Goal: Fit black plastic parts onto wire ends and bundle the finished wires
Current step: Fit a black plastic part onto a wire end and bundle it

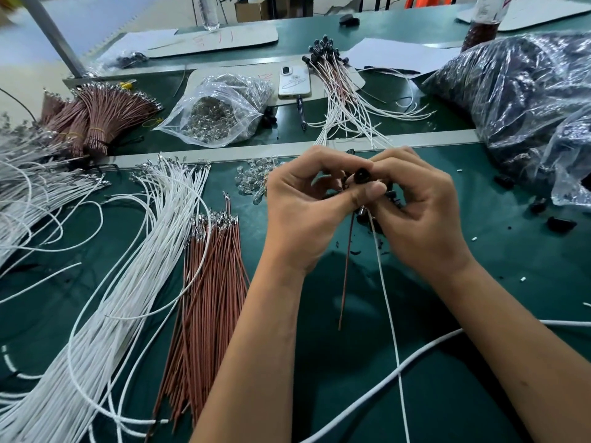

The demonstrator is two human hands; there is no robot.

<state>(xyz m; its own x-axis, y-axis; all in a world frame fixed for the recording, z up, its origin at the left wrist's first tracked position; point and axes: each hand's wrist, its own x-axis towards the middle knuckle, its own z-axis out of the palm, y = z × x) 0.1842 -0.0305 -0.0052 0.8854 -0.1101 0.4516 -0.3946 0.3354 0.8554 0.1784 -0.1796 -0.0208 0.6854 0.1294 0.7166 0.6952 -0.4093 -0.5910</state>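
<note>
My left hand (307, 203) and my right hand (415, 206) meet above the green table (479, 314). Together they pinch a small black plastic part (362, 174) between thumbs and fingertips. A brown wire (347, 270) and a white wire (388, 308) hang down from the part toward me. More black parts (393, 196) lie under my right fingers, mostly hidden. Loose white wires (128, 282) and brown wires (208, 298) with metal ends lie to the left. Finished wires (339, 91) with black parts fitted are heaped behind my hands.
A clear bag of metal pieces (217, 113) and a phone (294, 81) sit at the back. A big plastic bag of black parts (527, 103) fills the right. Tied brown bundles (96, 123) lie far left. Small clear bulbs (252, 180) sit left of my hands. A thick white cable (415, 356) crosses the front.
</note>
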